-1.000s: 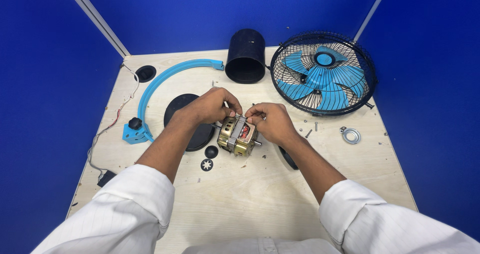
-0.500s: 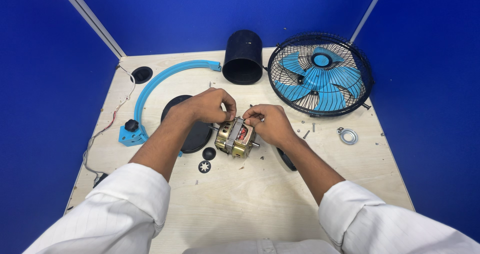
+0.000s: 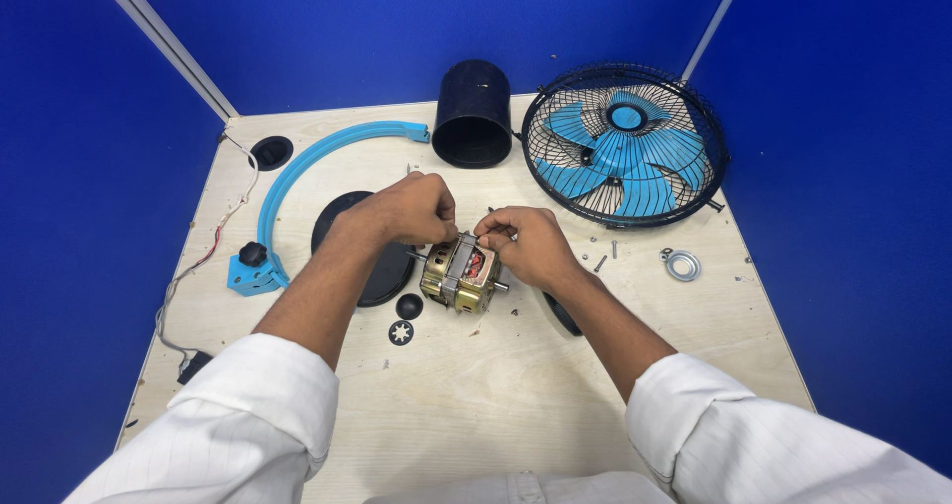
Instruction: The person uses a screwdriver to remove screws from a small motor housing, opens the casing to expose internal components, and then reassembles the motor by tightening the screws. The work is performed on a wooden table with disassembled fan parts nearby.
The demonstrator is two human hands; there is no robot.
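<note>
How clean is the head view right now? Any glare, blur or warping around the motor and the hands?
Head view: even, soft light with faint shadows under the left hand and right hand; the gold motor is sharp, with mild shine on its casing and no blown glare; no motion blur; the wide lens bows the table edges and stretches the sleeves.

a pale plywood tabletop [image 3: 476,405] with visible grain fills the lower part of the view, its far corners cut at an angle. deep blue partition walls [image 3: 416,28] close it in at the back and on both sides. two thin white poles [image 3: 164,43] slant up along the seams between the panels. the light is even and bright, with soft shadows.
</note>
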